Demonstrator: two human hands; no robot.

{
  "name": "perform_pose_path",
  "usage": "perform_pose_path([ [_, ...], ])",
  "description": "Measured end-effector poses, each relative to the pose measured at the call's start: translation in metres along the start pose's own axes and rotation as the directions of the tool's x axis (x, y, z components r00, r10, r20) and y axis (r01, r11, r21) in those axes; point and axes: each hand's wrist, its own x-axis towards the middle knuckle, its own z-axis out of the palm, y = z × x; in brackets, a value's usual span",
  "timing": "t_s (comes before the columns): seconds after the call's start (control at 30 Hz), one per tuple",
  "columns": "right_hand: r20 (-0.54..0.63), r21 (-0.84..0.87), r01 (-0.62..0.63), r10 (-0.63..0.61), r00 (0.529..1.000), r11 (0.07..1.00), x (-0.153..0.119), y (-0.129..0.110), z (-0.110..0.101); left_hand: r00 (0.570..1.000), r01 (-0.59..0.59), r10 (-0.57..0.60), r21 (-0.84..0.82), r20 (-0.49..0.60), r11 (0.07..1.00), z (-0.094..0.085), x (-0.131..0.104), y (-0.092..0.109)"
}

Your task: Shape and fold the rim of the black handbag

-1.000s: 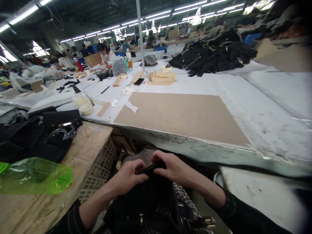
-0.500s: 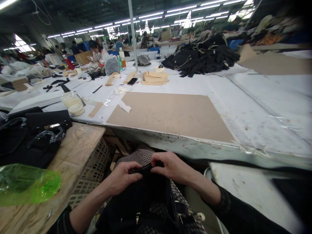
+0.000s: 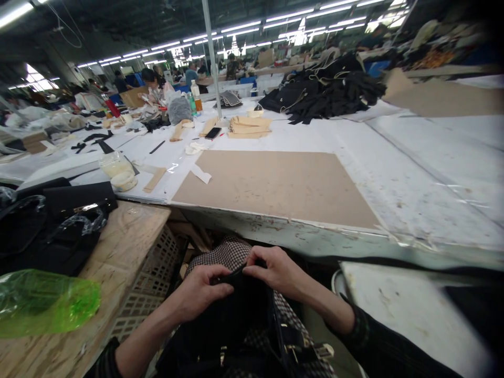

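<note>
A black bag [image 3: 236,320] with metal fittings lies in my lap, over checked cloth [image 3: 222,254]. My left hand [image 3: 205,289] pinches its upper edge, thumb and fingers closed on the dark material. Just to the right, my right hand [image 3: 271,268] grips the same edge between thumb and curled fingers. A short stretch of the rim shows between the two hands. Straps and gold-coloured buckles hang at the bag's lower right. The dark folds hide most of its inside.
Ahead is a white worktable [image 3: 417,173] with a brown board [image 3: 268,184] at its edge. Left, a wooden surface [image 3: 129,236] bears a green plastic bottle [image 3: 51,302] and black bags [image 3: 79,215]. A glue jar [image 3: 118,168], a phone [image 3: 213,133] and black pieces [image 3: 326,92] lie beyond.
Both hands stay on the bag's edge. The left hand has shifted slightly, its thumb a little further right along the rim. The view has moved very slightly.
</note>
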Motion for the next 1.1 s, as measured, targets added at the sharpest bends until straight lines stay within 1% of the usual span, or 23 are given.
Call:
perform_pose_path([
  [0.13,-0.008,0.021,-0.016,0.016,1.0,1.0,0.0,0.001,0.002,1.0,-0.018,0.019,0.048,-0.002,0.999,0.0,-0.001,-0.001],
  [0.23,-0.03,0.085,-0.015,0.018,0.999,0.996,-0.001,-0.001,0.002,0.998,-0.068,0.067,0.159,0.008,0.985,0.001,-0.006,0.004],
  [0.33,0.001,0.143,0.005,-0.005,1.0,0.99,-0.001,-0.003,0.001,0.993,-0.116,0.111,0.301,0.033,0.947,0.002,-0.007,0.016],
  [0.43,0.039,0.183,0.009,-0.016,0.999,0.983,-0.003,-0.005,0.001,0.989,-0.146,0.139,0.454,0.049,0.879,0.004,0.001,0.025],
  [0.53,0.005,0.235,-0.03,0.03,1.0,0.972,-0.005,-0.004,0.004,0.982,-0.179,0.178,0.572,0.059,0.801,0.007,0.015,0.027],
  [0.6,-0.008,0.263,-0.063,0.067,0.998,0.963,-0.005,-0.003,0.003,0.98,-0.186,0.187,0.602,0.062,0.776,0.009,0.023,0.026],
  [0.73,0.07,0.276,-0.079,0.062,0.996,0.958,-0.007,-0.004,-0.009,0.979,-0.182,0.2,0.628,0.042,0.757,0.012,0.03,0.02],
  [0.77,0.065,0.258,-0.074,0.059,0.996,0.963,-0.012,-0.006,-0.014,0.978,-0.17,0.206,0.652,0.023,0.738,0.012,0.03,0.019],
  [0.8,0.031,0.227,-0.069,0.064,0.997,0.972,-0.019,-0.009,-0.018,0.977,-0.152,0.211,0.686,-0.002,0.712,0.011,0.029,0.018],
  [0.87,-0.072,0.128,-0.063,0.072,0.995,0.99,-0.04,-0.014,-0.02,0.971,-0.109,0.233,0.764,-0.055,0.636,0.011,0.029,0.016],
  [0.9,-0.118,0.065,-0.055,0.063,0.991,0.996,-0.053,-0.016,-0.016,0.965,-0.09,0.25,0.798,-0.078,0.596,0.011,0.028,0.016],
  [0.93,-0.123,-0.003,-0.032,0.031,0.992,0.999,-0.067,-0.017,-0.009,0.959,-0.075,0.268,0.824,-0.095,0.562,0.012,0.029,0.016],
  [0.97,-0.1,-0.068,0.014,-0.021,0.995,0.998,-0.08,-0.018,0.001,0.954,-0.063,0.279,0.837,-0.109,0.543,0.013,0.029,0.016],
  [1.0,-0.096,-0.126,0.076,-0.088,0.992,0.989,-0.091,-0.018,0.014,0.951,-0.058,0.285,0.837,-0.119,0.544,0.015,0.031,0.017],
  [1.03,-0.106,-0.173,0.119,-0.139,0.985,0.978,-0.1,-0.018,0.027,0.951,-0.067,0.286,0.821,-0.12,0.567,0.017,0.032,0.017],
  [1.07,-0.11,-0.211,0.135,-0.16,0.981,0.968,-0.106,-0.018,0.04,0.953,-0.092,0.283,0.789,-0.106,0.607,0.019,0.034,0.018],
  [1.1,-0.123,-0.238,0.124,-0.156,0.98,0.963,-0.11,-0.019,0.051,0.958,-0.127,0.275,0.745,-0.079,0.655,0.022,0.036,0.019],
])
